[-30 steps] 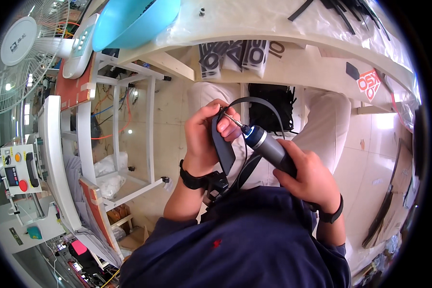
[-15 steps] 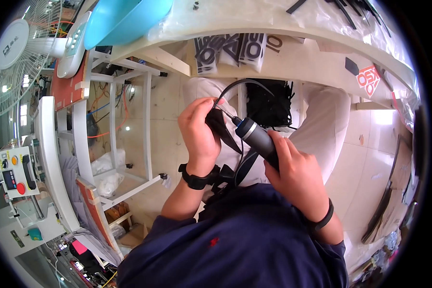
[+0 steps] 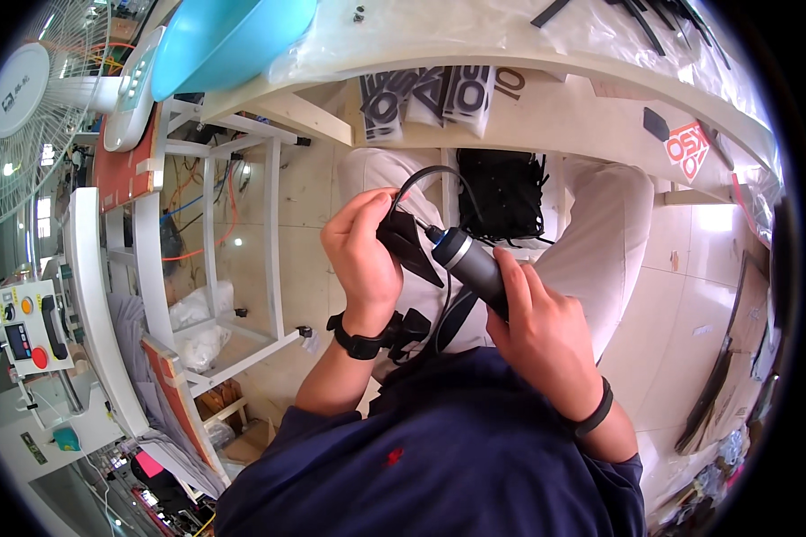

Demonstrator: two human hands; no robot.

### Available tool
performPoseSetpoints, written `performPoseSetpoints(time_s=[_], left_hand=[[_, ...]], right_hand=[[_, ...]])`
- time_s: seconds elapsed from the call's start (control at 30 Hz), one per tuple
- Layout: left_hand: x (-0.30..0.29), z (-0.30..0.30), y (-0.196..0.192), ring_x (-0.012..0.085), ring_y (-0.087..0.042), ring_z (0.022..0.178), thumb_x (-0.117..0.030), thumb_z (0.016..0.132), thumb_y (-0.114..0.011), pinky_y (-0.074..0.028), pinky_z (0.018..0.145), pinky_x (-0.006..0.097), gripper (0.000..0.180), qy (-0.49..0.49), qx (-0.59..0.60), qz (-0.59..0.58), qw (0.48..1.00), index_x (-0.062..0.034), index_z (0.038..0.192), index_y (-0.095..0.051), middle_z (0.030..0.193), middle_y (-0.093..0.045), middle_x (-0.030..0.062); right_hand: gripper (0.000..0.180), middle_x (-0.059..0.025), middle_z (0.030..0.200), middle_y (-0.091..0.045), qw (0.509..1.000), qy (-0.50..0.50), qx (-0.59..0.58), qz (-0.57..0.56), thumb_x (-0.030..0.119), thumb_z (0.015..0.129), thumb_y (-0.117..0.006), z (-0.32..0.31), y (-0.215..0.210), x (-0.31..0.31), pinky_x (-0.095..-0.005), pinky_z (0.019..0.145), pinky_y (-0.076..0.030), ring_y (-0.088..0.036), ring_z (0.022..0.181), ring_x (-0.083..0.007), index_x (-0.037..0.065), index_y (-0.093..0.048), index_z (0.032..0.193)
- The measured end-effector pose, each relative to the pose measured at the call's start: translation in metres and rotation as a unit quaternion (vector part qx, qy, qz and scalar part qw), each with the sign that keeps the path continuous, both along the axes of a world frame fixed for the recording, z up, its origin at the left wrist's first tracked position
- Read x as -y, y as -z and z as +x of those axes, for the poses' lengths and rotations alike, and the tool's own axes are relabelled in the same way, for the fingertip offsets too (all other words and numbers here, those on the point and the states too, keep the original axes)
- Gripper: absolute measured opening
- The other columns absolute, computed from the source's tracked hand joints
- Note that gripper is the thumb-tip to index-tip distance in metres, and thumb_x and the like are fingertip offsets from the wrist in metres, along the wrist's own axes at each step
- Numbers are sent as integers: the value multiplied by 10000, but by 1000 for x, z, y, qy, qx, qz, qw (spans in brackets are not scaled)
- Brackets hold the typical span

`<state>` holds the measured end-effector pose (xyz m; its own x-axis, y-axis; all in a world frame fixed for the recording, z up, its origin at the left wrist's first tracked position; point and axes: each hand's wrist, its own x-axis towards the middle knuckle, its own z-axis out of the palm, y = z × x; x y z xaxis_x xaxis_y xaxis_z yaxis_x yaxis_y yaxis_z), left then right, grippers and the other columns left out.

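My right hand (image 3: 546, 338) is wrapped around a black cylindrical electric screwdriver (image 3: 476, 268) with a blue and silver ring near its front. The tool's narrow tip points up and left, at a black flat, pouch-like piece (image 3: 409, 246); whether they touch I cannot tell. My left hand (image 3: 364, 255) pinches that piece between thumb and fingers. From its top a thin black strap (image 3: 448, 170) arches to the right. The fastening spot is partly hidden by the piece and fingers.
Between my legs lies a stack of black strapped pieces (image 3: 501, 192). Ahead is the table edge (image 3: 546, 64), with a blue basin (image 3: 228, 45) and black strips (image 3: 636, 20) on it. Left stand a white metal frame (image 3: 210, 233), a fan (image 3: 27, 89) and a control box (image 3: 31, 327).
Both hands have shifted slightly left with the piece and the screwdriver. The strap's loop has bent over more tightly, its free end now hanging lower.
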<state>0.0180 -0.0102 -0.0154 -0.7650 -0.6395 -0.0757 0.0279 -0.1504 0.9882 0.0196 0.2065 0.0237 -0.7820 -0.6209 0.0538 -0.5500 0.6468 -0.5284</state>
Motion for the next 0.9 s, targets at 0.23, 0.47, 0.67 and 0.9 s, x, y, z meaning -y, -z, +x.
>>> performPoseSetpoints(time_s=[0.23, 0.47, 0.67, 0.9], left_hand=[[0, -3, -3, 161, -530, 522, -105, 905, -569, -427, 540, 282, 250, -5, -3, -5, 1000, 114, 919, -689, 634, -597, 92], [-2, -5, -1, 172, -553, 526, -106, 904, -571, -439, 536, 287, 247, -16, -15, -20, 1000, 109, 925, -690, 659, -621, 104], [-3, -7, -3, 167, -564, 526, -111, 899, -577, -452, 531, 278, 246, -18, -10, -32, 999, 105, 927, -693, 668, -628, 103], [-6, -9, -3, 154, -555, 523, -118, 896, -579, -445, 522, 268, 240, -19, -7, -34, 999, 89, 897, -699, 660, -617, 83]], right_hand=[[653, -91, 888, -575, 1000, 0, 16, -14, 128, 774, -725, 0, 3, 1, -353, 551, -514, -633, 691, -222, -21, -457, 1349], [677, -99, 900, -577, 1000, -3, 14, -22, 129, 766, -734, -2, 4, 0, -350, 560, -518, -637, 705, -227, -28, -447, 1359], [680, -95, 892, -572, 1000, -4, 18, -20, 130, 764, -733, -3, 4, 0, -345, 557, -517, -635, 703, -219, -28, -449, 1361], [668, -87, 880, -566, 1000, -2, 8, -19, 128, 767, -723, -4, 5, 0, -334, 556, -515, -631, 695, -207, -31, -453, 1356]])
